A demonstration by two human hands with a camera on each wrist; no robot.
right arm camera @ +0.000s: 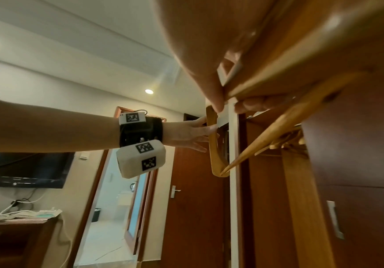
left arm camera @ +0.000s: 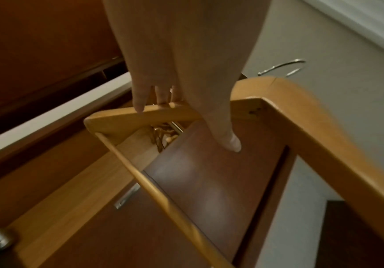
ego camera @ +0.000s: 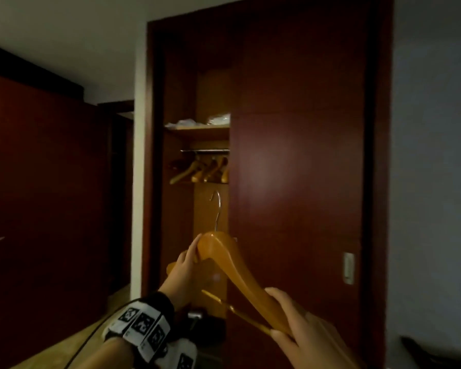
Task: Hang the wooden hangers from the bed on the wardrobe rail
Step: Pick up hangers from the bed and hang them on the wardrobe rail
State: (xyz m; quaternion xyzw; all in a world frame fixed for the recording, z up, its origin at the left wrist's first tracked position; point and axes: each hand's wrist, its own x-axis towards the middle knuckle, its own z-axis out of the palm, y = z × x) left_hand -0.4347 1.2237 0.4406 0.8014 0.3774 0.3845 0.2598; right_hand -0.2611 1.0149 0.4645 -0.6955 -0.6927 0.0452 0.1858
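A wooden hanger (ego camera: 240, 265) is held before the open wardrobe (ego camera: 298, 129), left hand (ego camera: 183, 272) at its left arm, right hand (ego camera: 301, 323) at its right end. Inside, the rail (ego camera: 205, 151) runs under a shelf (ego camera: 200, 130), with other hangers (ego camera: 205, 170) hanging on it. The sliding door (ego camera: 298, 195) stands to the right of the opening.

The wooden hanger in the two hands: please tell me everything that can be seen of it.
The light glossy wooden hanger with a silver metal hook has curved shoulders and a thin round bar across the bottom. It is held in the air before the open dark-red wardrobe, hook pointing up, right arm sloping down toward the viewer. The left hand grips it near the neck; the right hand holds its lower right end. It touches nothing else.
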